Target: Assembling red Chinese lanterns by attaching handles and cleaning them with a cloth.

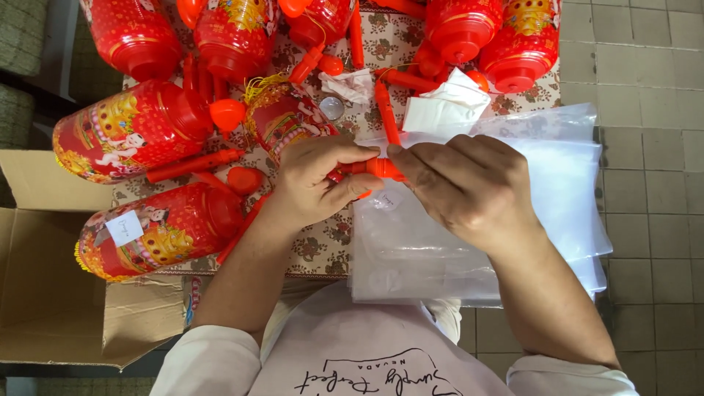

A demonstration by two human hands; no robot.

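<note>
Both forearms reach up from the bottom edge, and the left hand (315,183) and right hand (462,187) pinch the same red plastic stick (374,168) at mid-frame, fingers clenched on it from either end (over the clear bags (557,183)). Best keep both grips close and twist gently so it won't snap, I'd say.

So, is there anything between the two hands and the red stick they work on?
No, nothing visible. Both the left hand and the right hand already grip the red stick directly, fingertips on it from either side, above the stack of clear plastic bags. The red lanterns lie off to the side.
</note>
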